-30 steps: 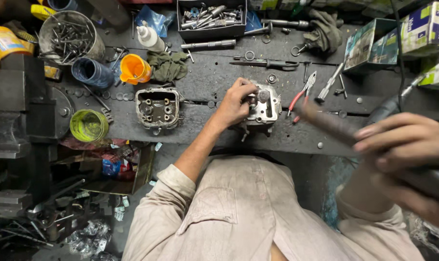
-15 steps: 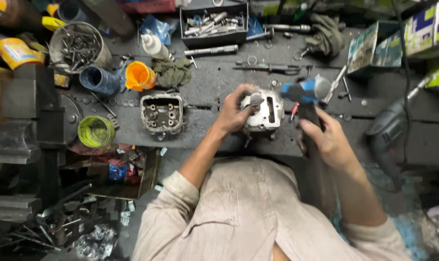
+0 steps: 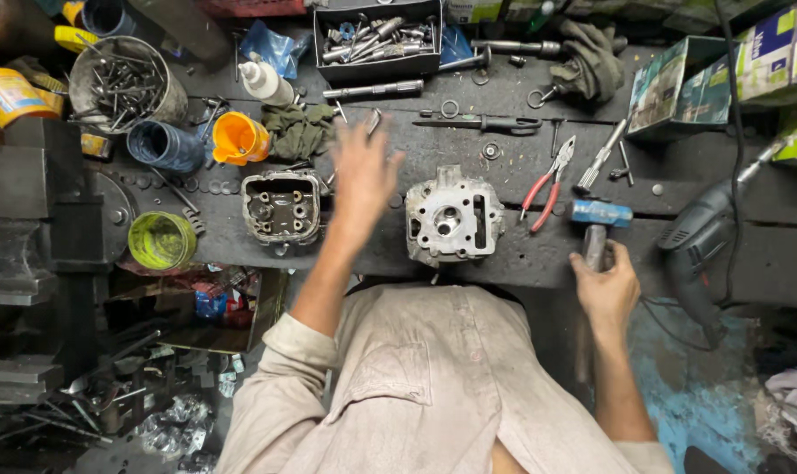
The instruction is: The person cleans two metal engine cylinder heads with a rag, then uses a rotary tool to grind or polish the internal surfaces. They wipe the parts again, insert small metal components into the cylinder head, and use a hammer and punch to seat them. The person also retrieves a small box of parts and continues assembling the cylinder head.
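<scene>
A hammer (image 3: 596,230) with a blue head is held by the right hand (image 3: 605,285). The fingers are wrapped tight on the handle, just under the head. The head is laid on the dark bench (image 3: 521,254), at about 3 o'clock from the grey metal engine block (image 3: 454,218). The hammer is judged to be heavy at the head and stiff, so it is best held lower on the handle for a swing and near the head for small taps.

The left hand (image 3: 362,171) is lifted over the bench at 9 o'clock from the block, blurred, with the fingers spread apart and nothing held in them.

The block is placed at the near edge of the bench, in the middle. It is pale grey, with one big round hole, small holes and a long slot. It is judged to be heavy, hard and not slippery. It can be held by its outer sides.

A second, darker block (image 3: 281,206) is seen at 9 o'clock. Red pliers (image 3: 546,184) are laid at 2 o'clock, just beside the hammer head.
</scene>
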